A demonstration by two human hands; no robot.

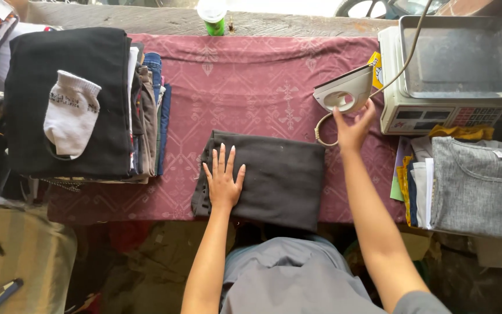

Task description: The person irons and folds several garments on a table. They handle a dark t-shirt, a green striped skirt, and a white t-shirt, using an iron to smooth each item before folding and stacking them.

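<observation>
We see the left hand point(223, 177) lying flat, fingers spread, on the folded dark grey cloth point(268, 177) at the centre of the maroon patterned surface point(239, 87). At two o'clock, the right hand point(352, 129), fingers open, touches the upright white electric iron point(345, 90).

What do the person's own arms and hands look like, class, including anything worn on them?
Both arms are bare from the wrist to above the elbow. The left hand and right hand wear no gloves, and no rings, watch or bracelets show. Grey short sleeves appear only at the upper arm, matching the grey top. The fingers are uncovered, with short nails.
</observation>
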